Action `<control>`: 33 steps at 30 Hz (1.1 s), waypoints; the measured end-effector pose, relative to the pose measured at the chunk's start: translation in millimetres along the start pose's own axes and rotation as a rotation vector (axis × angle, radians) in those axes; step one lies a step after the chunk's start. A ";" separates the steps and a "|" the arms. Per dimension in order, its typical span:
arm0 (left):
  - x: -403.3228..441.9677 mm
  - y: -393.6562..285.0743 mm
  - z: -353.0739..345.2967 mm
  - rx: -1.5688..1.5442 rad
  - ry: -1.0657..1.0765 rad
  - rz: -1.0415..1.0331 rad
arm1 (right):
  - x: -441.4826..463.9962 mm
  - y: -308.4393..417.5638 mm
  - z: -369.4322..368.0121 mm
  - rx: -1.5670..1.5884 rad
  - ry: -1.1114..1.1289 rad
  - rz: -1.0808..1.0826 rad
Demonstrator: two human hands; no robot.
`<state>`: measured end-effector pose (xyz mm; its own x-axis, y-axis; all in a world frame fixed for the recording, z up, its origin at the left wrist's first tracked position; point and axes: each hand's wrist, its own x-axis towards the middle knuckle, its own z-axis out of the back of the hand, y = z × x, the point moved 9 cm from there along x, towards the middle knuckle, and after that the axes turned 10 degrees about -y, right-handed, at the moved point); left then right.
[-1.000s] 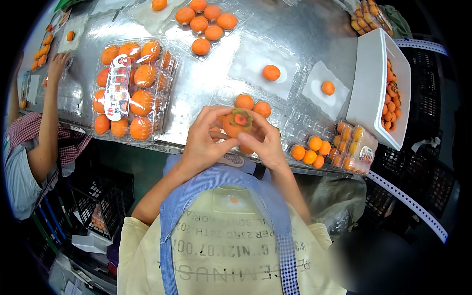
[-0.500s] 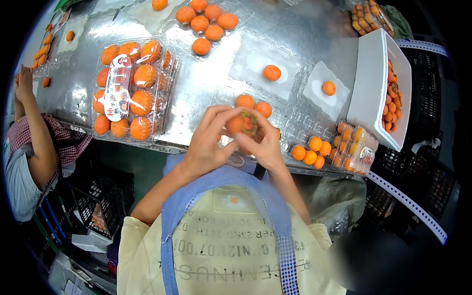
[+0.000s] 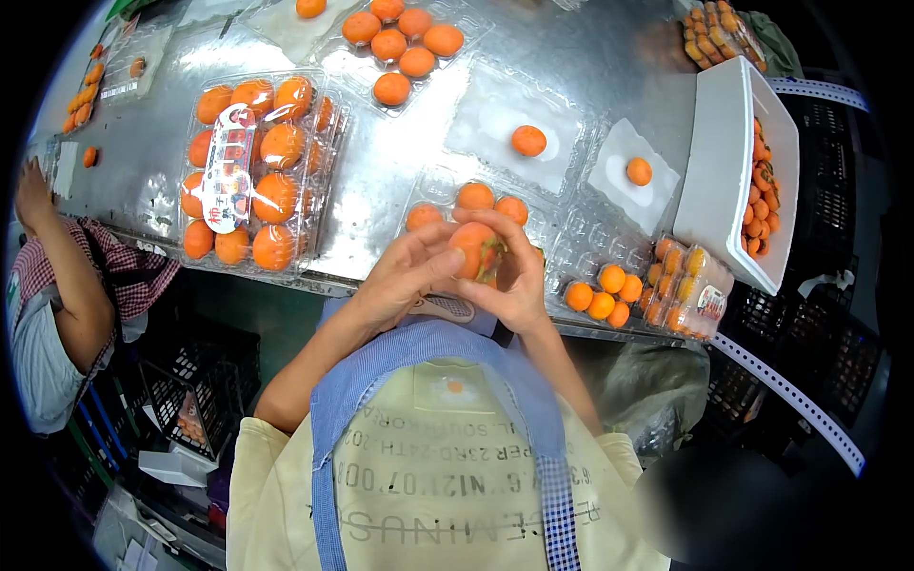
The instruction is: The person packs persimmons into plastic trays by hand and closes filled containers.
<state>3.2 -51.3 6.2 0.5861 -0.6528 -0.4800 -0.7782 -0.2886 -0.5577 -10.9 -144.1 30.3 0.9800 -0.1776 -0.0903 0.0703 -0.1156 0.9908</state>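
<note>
Between my two hands is an orange persimmon point(image 3: 470, 249), held just above the table's front edge. Its green leafy cap points toward my right palm. My left hand point(image 3: 405, 278) pinches the fruit's near side with thumb and fingers. Curled around the other side is my right hand point(image 3: 522, 283), thumb below and fingers on top. Just beyond them lies an open clear plastic tray point(image 3: 440, 183) with several persimmons, one of them a loose-looking persimmon point(image 3: 424, 217) close to my left fingertips.
A closed clear box of persimmons point(image 3: 276, 147) stands left. More fruit sits in an open tray point(image 3: 390, 48) at the back. Right are a small packed box point(image 3: 693, 290) and a white foam crate point(image 3: 709, 171) of fruit. A co-worker's hand point(image 3: 33, 195) shows far left.
The persimmon has turned in my hands, showing more orange skin, its cap now rightward. My left hand shifted slightly, uncovering a fruit in the tray. The co-worker's hand moved down and left.
</note>
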 end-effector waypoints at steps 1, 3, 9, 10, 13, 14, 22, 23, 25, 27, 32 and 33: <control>0.4 -0.1 2.0 0.009 -0.017 -0.020 | 0.3 2.2 -0.9 -0.020 0.005 0.017; 1.0 -3.7 2.1 0.093 -0.011 -0.106 | 1.0 6.7 -3.0 0.016 0.013 0.020; 1.3 -8.1 6.3 0.171 -0.067 -0.182 | 2.4 7.8 -2.4 -0.035 0.028 0.079; 1.9 -6.9 8.8 0.168 -0.082 -0.177 | 2.4 6.5 -2.2 -0.036 0.031 0.075; 3.7 2.2 15.2 0.000 -0.118 -0.054 | 3.7 7.0 -2.1 -0.059 0.018 0.105; 4.2 2.7 16.1 0.026 -0.128 -0.061 | 3.6 5.8 -2.3 -0.052 0.017 0.096; 10.7 9.3 22.2 0.065 -0.197 -0.034 | 5.4 -15.8 0.9 0.010 0.013 -0.023; 10.8 10.3 22.5 0.061 -0.197 -0.029 | 5.2 -18.7 1.0 0.053 0.017 -0.047; 10.6 14.1 22.5 0.051 -0.194 -0.020 | 3.7 -24.6 2.0 0.136 0.026 -0.096; 10.5 21.4 27.4 0.059 -0.218 -0.027 | 0.8 -33.2 3.5 0.158 0.016 -0.148; 2.3 33.7 35.0 0.041 -0.308 -0.023 | -6.4 -29.0 -1.7 0.170 0.031 -0.228; -0.1 34.6 33.5 0.041 -0.316 -0.035 | -8.3 -35.2 0.1 0.173 0.040 -0.241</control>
<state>-16.2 -37.7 -35.7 0.6581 -0.3917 -0.6430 -0.7506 -0.2745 -0.6010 -21.5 -138.7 -3.8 0.9458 -0.0862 -0.3132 0.2723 -0.3152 0.9091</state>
